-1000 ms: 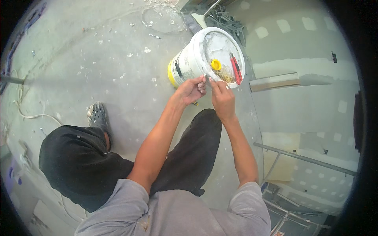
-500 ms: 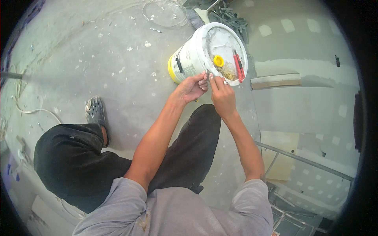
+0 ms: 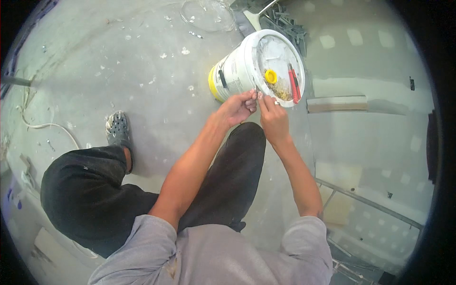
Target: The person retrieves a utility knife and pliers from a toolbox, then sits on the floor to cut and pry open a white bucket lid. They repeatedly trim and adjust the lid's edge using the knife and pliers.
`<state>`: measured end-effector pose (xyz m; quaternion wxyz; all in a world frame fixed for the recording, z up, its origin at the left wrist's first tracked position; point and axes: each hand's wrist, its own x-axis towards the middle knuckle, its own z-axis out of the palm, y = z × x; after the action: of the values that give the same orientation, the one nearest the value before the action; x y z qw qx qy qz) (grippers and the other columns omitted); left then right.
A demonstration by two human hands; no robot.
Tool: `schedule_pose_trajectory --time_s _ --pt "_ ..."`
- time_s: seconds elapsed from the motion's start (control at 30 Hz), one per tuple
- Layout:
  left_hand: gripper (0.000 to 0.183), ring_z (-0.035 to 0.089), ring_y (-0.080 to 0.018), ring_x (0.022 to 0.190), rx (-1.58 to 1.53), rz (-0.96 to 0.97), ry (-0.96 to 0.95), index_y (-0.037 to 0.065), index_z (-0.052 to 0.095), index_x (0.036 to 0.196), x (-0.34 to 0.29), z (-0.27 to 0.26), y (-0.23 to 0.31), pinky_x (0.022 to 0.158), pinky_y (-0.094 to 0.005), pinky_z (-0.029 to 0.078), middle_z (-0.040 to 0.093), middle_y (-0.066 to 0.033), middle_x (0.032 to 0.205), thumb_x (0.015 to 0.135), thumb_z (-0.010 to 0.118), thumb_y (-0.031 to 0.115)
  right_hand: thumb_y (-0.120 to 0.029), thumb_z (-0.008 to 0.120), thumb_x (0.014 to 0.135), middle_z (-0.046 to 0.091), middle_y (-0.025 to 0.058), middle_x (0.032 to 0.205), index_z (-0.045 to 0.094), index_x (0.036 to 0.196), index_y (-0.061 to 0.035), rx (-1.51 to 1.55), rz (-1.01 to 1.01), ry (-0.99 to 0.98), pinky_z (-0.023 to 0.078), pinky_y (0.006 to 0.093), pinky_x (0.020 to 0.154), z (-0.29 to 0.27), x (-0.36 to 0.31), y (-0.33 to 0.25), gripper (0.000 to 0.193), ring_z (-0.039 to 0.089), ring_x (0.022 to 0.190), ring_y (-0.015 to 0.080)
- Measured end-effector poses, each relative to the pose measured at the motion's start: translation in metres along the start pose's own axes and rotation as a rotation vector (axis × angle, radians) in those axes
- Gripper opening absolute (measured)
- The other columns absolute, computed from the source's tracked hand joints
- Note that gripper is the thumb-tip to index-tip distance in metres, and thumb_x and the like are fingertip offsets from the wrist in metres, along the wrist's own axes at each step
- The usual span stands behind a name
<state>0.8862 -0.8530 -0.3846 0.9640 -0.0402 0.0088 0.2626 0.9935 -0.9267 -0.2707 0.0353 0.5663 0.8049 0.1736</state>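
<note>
My left hand (image 3: 240,108) and my right hand (image 3: 274,116) meet fingertip to fingertip just in front of a white bucket (image 3: 237,66) with a yellow base. Both are closed in a pinch; whatever sits between the fingertips is too small to make out. A ring shows on a right finger. On the bucket's dusty white lid (image 3: 275,50) lie a red utility knife (image 3: 294,84), a round yellow cap (image 3: 270,76) and some yellowish crumbs (image 3: 283,93).
Behind the bucket are a pile of grey metal pieces (image 3: 287,26) and a pale scraper-like tool (image 3: 254,20). A wire coil (image 3: 208,15) and white spots lie on the floor. A patched wall (image 3: 361,133) rises at right; a white cable (image 3: 47,126) runs at left.
The bucket and floor have shifted slightly right and down in view. My hands remain pinched together, slightly lower in the picture.
</note>
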Motion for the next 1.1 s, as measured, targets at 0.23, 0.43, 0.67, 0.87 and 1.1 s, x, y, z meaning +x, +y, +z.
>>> schedule_pose_trajectory --time_s 0.23,0.43,0.67,0.87,1.1 --pt "0.02 0.041 -0.0098 0.066 -0.03 -0.011 0.066 0.009 0.058 0.09 -0.005 0.012 -0.006 0.068 -0.0263 0.037 0.046 0.0045 0.071 0.107 0.053 0.018 -0.004 0.063 0.083 0.059 0.0118 0.094 0.066 0.104 0.0038 -0.007 0.012 -0.005 0.055 0.0351 0.066 -0.007 0.009 -0.003 0.023 0.067 0.074 0.0239" --pt "0.022 0.04 -0.0108 0.067 -0.011 0.008 0.011 0.01 0.057 0.089 -0.004 -0.001 -0.006 0.069 -0.0266 0.037 0.046 0.0044 0.071 0.108 0.052 0.02 -0.004 0.062 0.085 0.061 0.0127 0.097 0.066 0.109 0.0046 0.041 0.041 -0.025 0.055 0.0352 0.066 -0.003 0.005 -0.006 0.026 0.067 0.076 0.0252" --pt "0.023 0.041 -0.0107 0.069 0.016 0.048 -0.045 0.011 0.057 0.089 -0.001 -0.006 -0.009 0.071 -0.0269 0.037 0.046 0.0043 0.071 0.108 0.051 0.022 -0.003 0.062 0.085 0.06 0.0132 0.097 0.065 0.114 0.0072 0.008 0.024 -0.007 0.055 0.0355 0.065 -0.004 0.005 -0.003 0.031 0.068 0.075 0.0253" --pt "0.025 0.041 -0.0097 0.069 0.044 0.03 -0.084 0.011 0.057 0.089 -0.002 -0.005 -0.006 0.072 -0.0264 0.037 0.045 0.0052 0.071 0.108 0.053 0.027 0.002 0.063 0.083 0.061 0.0127 0.097 0.066 0.121 0.0034 0.105 0.086 0.024 0.055 0.0402 0.066 0.0 0.008 -0.003 0.038 0.067 0.078 0.0295" --pt "0.024 0.04 -0.0093 0.068 0.079 0.052 -0.034 0.013 0.061 0.09 0.001 -0.009 -0.006 0.071 -0.0264 0.038 0.045 0.0066 0.072 0.108 0.053 0.026 -0.001 0.064 0.085 0.063 0.0131 0.098 0.066 0.111 0.0054 0.113 0.117 0.045 0.057 0.0372 0.068 -0.002 0.011 -0.007 0.027 0.069 0.081 0.0281"
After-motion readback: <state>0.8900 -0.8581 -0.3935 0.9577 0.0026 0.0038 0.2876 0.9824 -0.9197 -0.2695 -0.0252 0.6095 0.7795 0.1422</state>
